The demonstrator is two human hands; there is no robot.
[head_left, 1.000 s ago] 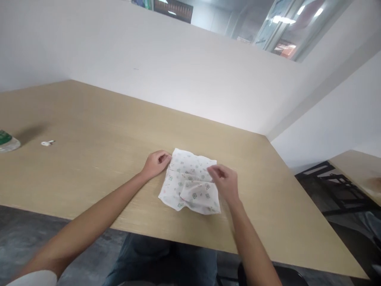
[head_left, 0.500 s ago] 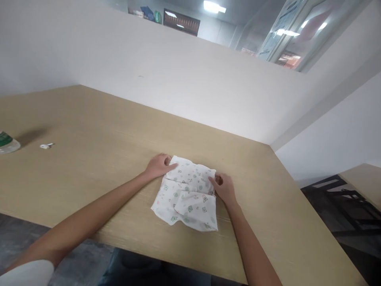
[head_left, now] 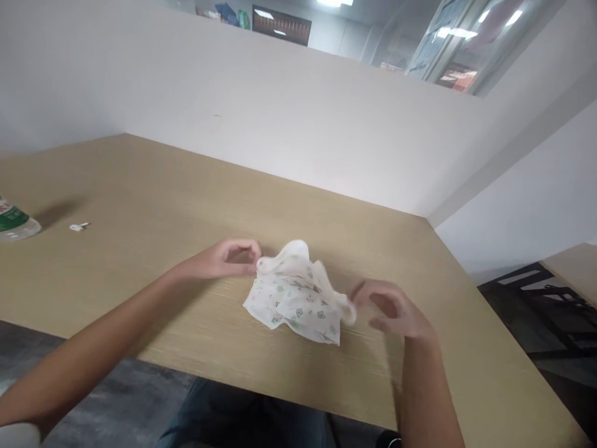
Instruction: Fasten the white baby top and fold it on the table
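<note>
A white cloth [head_left: 298, 305] printed with small green and pink figures lies bunched on the table in front of me. Its far edge is lifted and folded over, showing a plain white underside with rounded ends. My left hand [head_left: 228, 258] pinches the cloth's far left corner between thumb and fingers. Just off the right end of the cloth is my right hand [head_left: 389, 308], slightly blurred, its thumb and fingers apart with a gap between them. Whether a fingertip of it still touches the cloth is hard to see.
On the left of the wooden table [head_left: 153, 186] stand a clear bottle with a green label [head_left: 16, 223] and a small white earbud [head_left: 79, 226]. A white wall [head_left: 280, 112] rises behind the table. Another table with a dark frame [head_left: 550, 298] is at the right.
The cloth lay flatter before; its far edge is now raised and folded, and its underside shows. My right hand has moved right and away from it. My left hand has shifted slightly left.
</note>
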